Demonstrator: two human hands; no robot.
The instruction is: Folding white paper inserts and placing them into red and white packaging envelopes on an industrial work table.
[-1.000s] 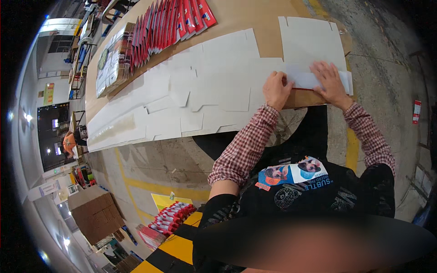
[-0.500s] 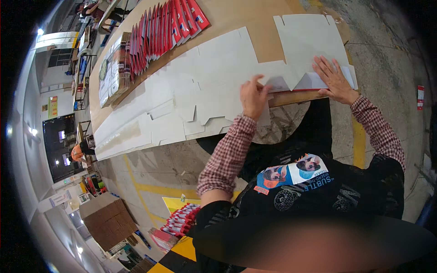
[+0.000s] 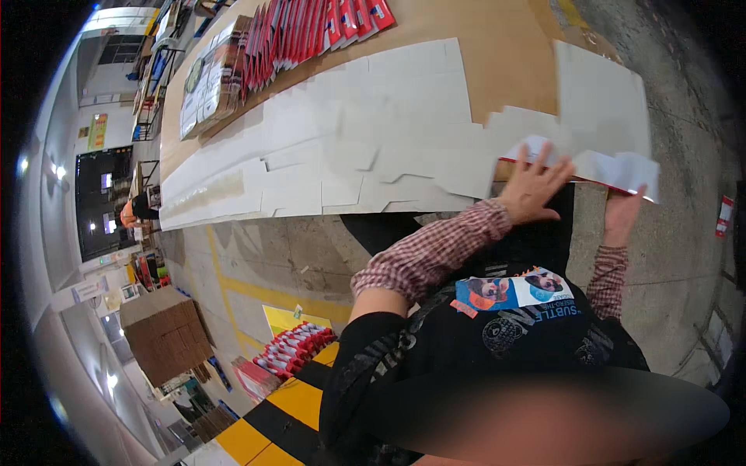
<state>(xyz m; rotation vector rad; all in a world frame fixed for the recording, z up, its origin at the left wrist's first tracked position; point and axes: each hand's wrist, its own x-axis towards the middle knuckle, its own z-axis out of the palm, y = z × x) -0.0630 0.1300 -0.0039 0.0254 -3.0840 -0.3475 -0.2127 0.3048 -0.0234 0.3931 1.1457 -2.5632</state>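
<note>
A white cardboard blank [image 3: 602, 109] with a red edge lies at the right end of the table, with narrow flaps along its near side. My right hand [image 3: 622, 213] is at its near right corner, thumb against the edge and the other fingers hidden beneath the card. My left hand [image 3: 536, 186] is slightly blurred, with spread fingers over the blank's near left flap; whether it touches is unclear. To the left, overlapping white card blanks [image 3: 311, 171] cover the near part of the table.
The brown tabletop [image 3: 513, 54] bears a row of red folded packets [image 3: 311, 31] and a wrapped bundle [image 3: 214, 81] at the far left. Below left are red-and-white items [image 3: 295, 349] and a brown cardboard box [image 3: 167, 338]. A person in orange [image 3: 128, 213] is in the distance.
My right hand has gone from flat on top of the blank to its near right corner. My left hand has moved right, over the flap. The flaps and blank have shifted.
</note>
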